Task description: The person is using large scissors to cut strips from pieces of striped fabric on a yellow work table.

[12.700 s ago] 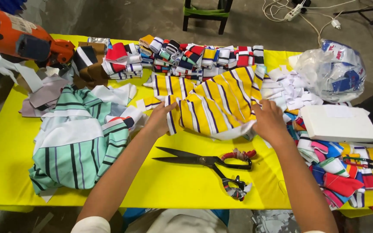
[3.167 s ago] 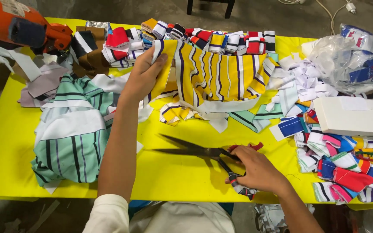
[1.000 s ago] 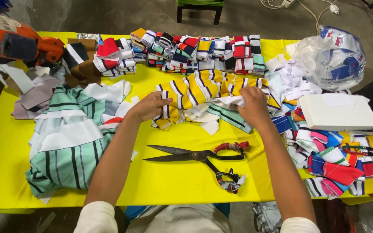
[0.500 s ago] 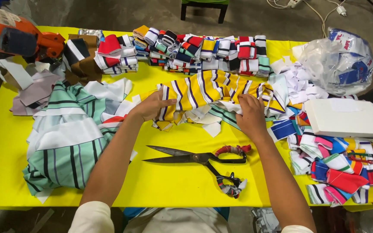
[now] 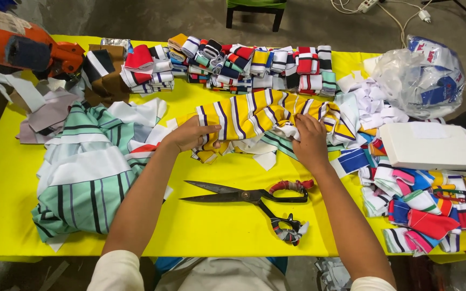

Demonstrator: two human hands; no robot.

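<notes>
Both forearms reach forward from the bottom edge over the yellow surface (image 5: pixel 6 178). The left hand (image 5: pixel 189 134) curls its fingers around the left end of a yellow striped fabric piece (image 5: pixel 254 110), pinching it against the thumb. The right hand (image 5: pixel 309 139) lies palm down, fingers bent into the cloth's right part, gripping a fold. The fabric lies bunched across the middle of the surface, above the open scissors (image 5: pixel 254 196). Both hands' fingertips are buried in the folds, so the exact grip is hard to make out.
</notes>
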